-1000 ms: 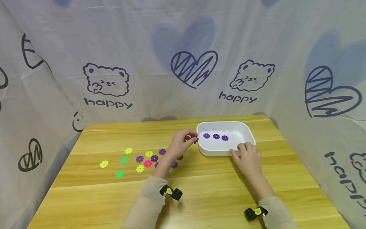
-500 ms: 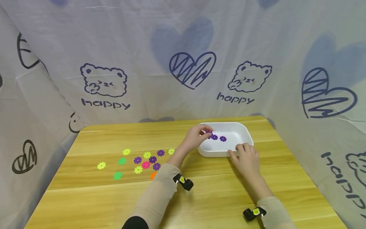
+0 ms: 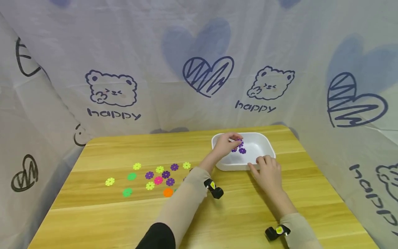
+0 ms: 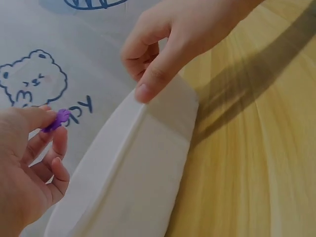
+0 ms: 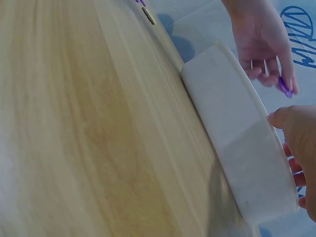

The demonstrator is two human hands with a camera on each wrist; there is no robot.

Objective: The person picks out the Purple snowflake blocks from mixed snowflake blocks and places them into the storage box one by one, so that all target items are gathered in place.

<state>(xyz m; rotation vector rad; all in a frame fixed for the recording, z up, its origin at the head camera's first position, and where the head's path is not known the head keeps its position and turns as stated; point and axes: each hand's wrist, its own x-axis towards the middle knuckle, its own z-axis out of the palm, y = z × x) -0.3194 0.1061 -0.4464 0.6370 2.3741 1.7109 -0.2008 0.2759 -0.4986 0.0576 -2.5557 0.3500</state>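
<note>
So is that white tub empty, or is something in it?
Not empty: in the head view, purple snowflake discs lie inside the white tub, by the left hand pinching another disc.

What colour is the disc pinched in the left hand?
Purple; the disc in the left hand shows best in the left wrist view.

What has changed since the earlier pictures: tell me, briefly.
The left hand moved rightward from the left rim of the white tray to above its inside, keeping its pinch on a purple disc. An orange disc came into view. The right hand stayed on the tray's near rim.
</note>
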